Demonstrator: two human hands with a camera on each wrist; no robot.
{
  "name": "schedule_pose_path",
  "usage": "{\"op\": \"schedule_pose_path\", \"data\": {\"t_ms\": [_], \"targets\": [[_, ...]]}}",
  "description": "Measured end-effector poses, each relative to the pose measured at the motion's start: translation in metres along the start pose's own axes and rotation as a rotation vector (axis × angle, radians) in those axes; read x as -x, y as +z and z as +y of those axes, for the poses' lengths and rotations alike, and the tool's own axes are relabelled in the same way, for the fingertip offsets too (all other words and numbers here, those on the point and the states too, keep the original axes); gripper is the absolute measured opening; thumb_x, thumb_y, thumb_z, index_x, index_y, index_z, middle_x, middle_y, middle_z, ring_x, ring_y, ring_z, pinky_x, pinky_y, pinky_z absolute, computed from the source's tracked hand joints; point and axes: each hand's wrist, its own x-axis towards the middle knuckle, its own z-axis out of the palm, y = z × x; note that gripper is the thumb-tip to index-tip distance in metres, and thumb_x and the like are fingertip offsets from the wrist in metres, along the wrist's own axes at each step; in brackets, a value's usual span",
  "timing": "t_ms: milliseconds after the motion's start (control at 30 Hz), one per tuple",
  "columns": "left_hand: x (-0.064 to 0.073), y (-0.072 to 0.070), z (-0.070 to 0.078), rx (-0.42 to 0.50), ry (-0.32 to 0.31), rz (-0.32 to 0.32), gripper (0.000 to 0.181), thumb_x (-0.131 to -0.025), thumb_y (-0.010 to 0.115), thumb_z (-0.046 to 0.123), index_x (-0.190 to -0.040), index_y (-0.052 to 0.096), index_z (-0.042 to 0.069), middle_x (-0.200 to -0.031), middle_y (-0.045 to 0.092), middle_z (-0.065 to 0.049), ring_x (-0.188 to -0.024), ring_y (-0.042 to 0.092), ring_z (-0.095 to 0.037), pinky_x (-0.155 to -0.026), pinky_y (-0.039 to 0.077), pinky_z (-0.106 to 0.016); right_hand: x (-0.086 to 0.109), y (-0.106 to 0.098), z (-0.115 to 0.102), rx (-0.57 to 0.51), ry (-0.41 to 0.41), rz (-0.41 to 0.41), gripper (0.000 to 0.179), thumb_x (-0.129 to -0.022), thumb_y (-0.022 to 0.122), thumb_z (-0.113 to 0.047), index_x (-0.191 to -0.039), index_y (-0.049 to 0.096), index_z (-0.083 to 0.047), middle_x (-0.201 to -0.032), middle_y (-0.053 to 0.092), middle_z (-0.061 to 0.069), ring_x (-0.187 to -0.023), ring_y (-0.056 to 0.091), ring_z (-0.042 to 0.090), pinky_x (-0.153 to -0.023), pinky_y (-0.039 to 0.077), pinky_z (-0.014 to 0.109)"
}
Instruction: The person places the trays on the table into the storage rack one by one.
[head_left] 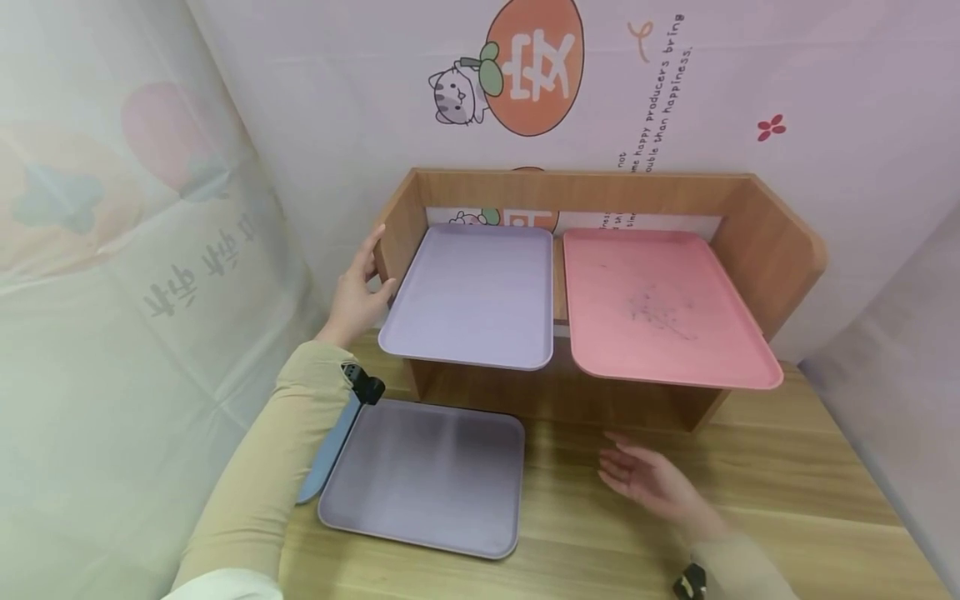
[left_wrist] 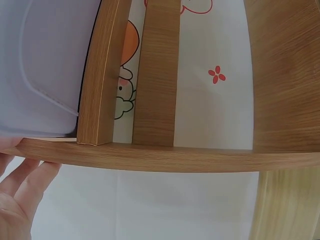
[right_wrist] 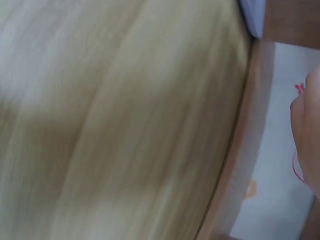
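My left hand (head_left: 357,296) holds the left side panel of a wooden shelf (head_left: 581,193) near its front edge. Its fingers (left_wrist: 30,182) lie along the panel's outer face, and the thumb reaches the edge beside a lavender tray (head_left: 480,292). That tray sits on the shelf's upper board, overhanging the front. To its right lies a pink tray (head_left: 667,308) with dark marks on its surface. Blurred and holding nothing, my right hand (head_left: 652,483) hovers over the table in front of the lower compartment, fingers loosely extended.
A greyish-purple tray (head_left: 427,479) lies flat on the wooden table (head_left: 592,550) at front left. A blue item (head_left: 327,454) shows partly beneath my left forearm. Printed cloth (head_left: 337,100) hangs behind the shelf and at both sides.
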Motion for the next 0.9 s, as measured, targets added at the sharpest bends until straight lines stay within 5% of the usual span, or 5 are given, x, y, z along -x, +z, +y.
{"op": "schedule_pose_path", "data": {"t_ms": [233, 367, 567, 700, 900], "targets": [[-0.001, 0.001, 0.0, 0.012, -0.01, -0.001, 0.081, -0.092, 0.057, 0.005, -0.148, 0.014, 0.045, -0.148, 0.038, -0.017, -0.13, 0.044, -0.039, -0.097, 0.045, -0.054, -0.022, 0.008, 0.022, 0.173, 0.03, 0.191, 0.023, -0.101, 0.04, -0.013, -0.109, 0.059, -0.022, -0.112, 0.051, 0.003, -0.106, 0.053, 0.014, -0.102, 0.045, 0.031], [-0.002, 0.001, -0.002, 0.023, -0.018, -0.004, 0.081, -0.092, 0.057, 0.005, -0.148, 0.014, 0.046, -0.149, 0.036, -0.016, -0.131, 0.043, -0.039, -0.097, 0.045, -0.054, -0.036, 0.011, 0.037, 0.256, 0.033, 0.233, 0.019, -0.099, 0.043, -0.013, -0.109, 0.057, -0.022, -0.107, 0.055, 0.001, -0.104, 0.056, 0.013, -0.101, 0.046, 0.033], [-0.002, 0.0, -0.003, 0.023, -0.028, -0.003, 0.082, -0.092, 0.057, 0.006, -0.147, 0.014, 0.049, -0.15, 0.035, -0.015, -0.131, 0.043, -0.039, -0.098, 0.044, -0.054, -0.057, 0.013, 0.063, 0.386, 0.056, 0.28, 0.039, -0.099, 0.043, -0.012, -0.136, 0.036, -0.004, -0.102, 0.059, -0.003, -0.097, 0.058, 0.011, -0.097, 0.049, 0.035], [-0.001, 0.001, -0.003, 0.023, -0.026, -0.005, 0.082, -0.092, 0.057, 0.005, -0.147, 0.013, 0.048, -0.151, 0.035, -0.015, -0.131, 0.043, -0.039, -0.098, 0.043, -0.055, -0.07, 0.021, 0.08, 0.586, 0.056, 0.314, 0.063, -0.095, 0.051, -0.011, -0.144, 0.017, 0.01, -0.113, 0.054, 0.011, -0.098, 0.058, 0.016, -0.094, 0.05, 0.041], [0.0, 0.001, -0.002, 0.026, -0.025, -0.009, 0.082, -0.092, 0.058, 0.005, -0.148, 0.013, 0.047, -0.15, 0.035, -0.015, -0.131, 0.042, -0.04, -0.098, 0.043, -0.056, -0.083, 0.03, 0.096, 1.086, -0.022, 0.379, 0.066, -0.082, 0.071, -0.012, -0.136, 0.04, 0.008, -0.126, 0.046, 0.029, -0.1, 0.056, 0.029, -0.082, 0.053, 0.04]]}}
